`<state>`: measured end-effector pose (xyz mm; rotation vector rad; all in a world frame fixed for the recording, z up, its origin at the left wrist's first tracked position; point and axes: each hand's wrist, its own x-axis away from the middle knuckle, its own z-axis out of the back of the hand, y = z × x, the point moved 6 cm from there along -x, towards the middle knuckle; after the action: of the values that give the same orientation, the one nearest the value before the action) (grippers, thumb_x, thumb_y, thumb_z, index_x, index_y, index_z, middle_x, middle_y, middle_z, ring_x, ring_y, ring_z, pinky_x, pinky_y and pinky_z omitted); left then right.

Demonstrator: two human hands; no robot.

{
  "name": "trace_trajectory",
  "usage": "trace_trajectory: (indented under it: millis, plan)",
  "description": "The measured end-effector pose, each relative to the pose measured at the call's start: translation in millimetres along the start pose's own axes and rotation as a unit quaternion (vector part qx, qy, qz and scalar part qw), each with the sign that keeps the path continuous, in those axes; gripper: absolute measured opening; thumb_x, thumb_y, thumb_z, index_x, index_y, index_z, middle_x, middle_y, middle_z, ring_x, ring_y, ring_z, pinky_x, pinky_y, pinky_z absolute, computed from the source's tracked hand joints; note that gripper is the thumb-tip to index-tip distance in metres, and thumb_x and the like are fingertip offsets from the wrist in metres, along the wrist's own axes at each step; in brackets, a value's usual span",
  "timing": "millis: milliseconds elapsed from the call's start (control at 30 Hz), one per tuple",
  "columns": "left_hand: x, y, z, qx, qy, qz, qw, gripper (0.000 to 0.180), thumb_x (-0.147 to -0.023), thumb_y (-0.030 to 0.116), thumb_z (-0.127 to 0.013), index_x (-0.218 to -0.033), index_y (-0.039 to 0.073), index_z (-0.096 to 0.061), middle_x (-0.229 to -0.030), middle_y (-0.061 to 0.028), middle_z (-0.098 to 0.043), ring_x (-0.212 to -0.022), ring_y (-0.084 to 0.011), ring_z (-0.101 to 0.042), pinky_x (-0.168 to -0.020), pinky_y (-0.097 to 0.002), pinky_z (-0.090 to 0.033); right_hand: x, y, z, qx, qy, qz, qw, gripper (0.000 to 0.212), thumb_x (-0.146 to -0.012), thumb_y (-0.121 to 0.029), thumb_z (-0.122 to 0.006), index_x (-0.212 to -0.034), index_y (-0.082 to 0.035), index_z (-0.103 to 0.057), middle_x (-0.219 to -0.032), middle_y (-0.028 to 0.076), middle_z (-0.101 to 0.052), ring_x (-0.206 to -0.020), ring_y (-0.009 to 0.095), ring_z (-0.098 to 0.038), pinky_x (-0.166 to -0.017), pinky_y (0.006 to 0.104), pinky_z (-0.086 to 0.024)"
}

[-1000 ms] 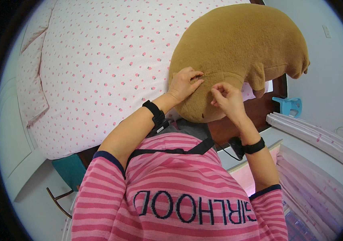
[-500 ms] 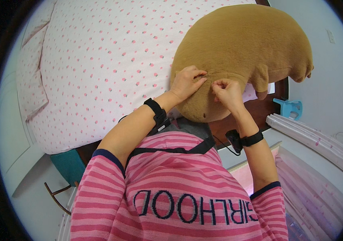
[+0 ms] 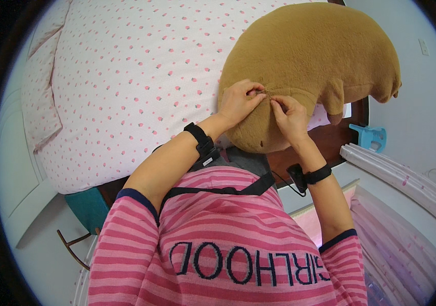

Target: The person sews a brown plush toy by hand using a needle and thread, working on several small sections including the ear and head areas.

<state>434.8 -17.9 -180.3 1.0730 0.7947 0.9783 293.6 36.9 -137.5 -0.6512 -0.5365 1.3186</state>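
A big brown plush animal point(image 3: 315, 48) lies on its side across the bed's right part, its stubby legs to the right. My left hand point(image 3: 237, 105) rests on it near a seam point(image 3: 279, 93), thumb and forefinger pinching up a fold of the plush fabric. Close beside those fingertips, my right hand point(image 3: 292, 121) is closed in a pinch at the same seam. Whatever sits between its fingertips is too small to make out. Below both hands, the rounded end of the plush bulges toward me.
A bed point(image 3: 141, 76) with a white, strawberry-dotted sheet spreads to the left, pillows point(image 3: 42, 97) at its far left. To the right are a light blue plastic stool point(image 3: 370, 136), a white wall and a pale curtain point(image 3: 396, 239). A teal piece point(image 3: 88, 209) stands by the bed's lower left corner.
My right hand has moved up and slightly left, its fingertips now by my left fingers. The left thumb and forefinger have drawn together on the fabric. The plush has shifted very slightly.
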Motion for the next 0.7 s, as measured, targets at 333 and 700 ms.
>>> trace_trajectory:
  millis: [333, 700]
  plan:
    - [-1, 1, -2, 0.014, -0.001, -0.014, 1.000, 0.016, -0.079, 0.014, -0.066, -0.089, 0.002, -0.066, -0.070, -0.0090, -0.054, -0.064, -0.0189, -0.053, -0.060, -0.0297, -0.043, -1, 1, -7, -0.051, 0.049, 0.002, 0.997, 0.011, -0.082, -0.008, -0.062, -0.088, 0.000, -0.067, -0.084, 0.015, -0.065, -0.077, 0.028, -0.064, -0.069, 0.0322, -0.050]
    - [1, 12, 1, -0.019, 0.058, -0.089, 0.994, 0.012, -0.078, 0.012, -0.066, -0.087, 0.003, -0.066, -0.086, -0.0094, -0.063, -0.083, -0.0280, -0.061, -0.075, -0.0335, -0.048, -4, 9, -8, -0.070, 0.071, -0.066, 0.993, 0.013, -0.083, -0.012, -0.065, -0.087, -0.001, -0.069, -0.081, 0.010, -0.067, -0.065, 0.019, -0.063, -0.062, 0.0288, -0.050]
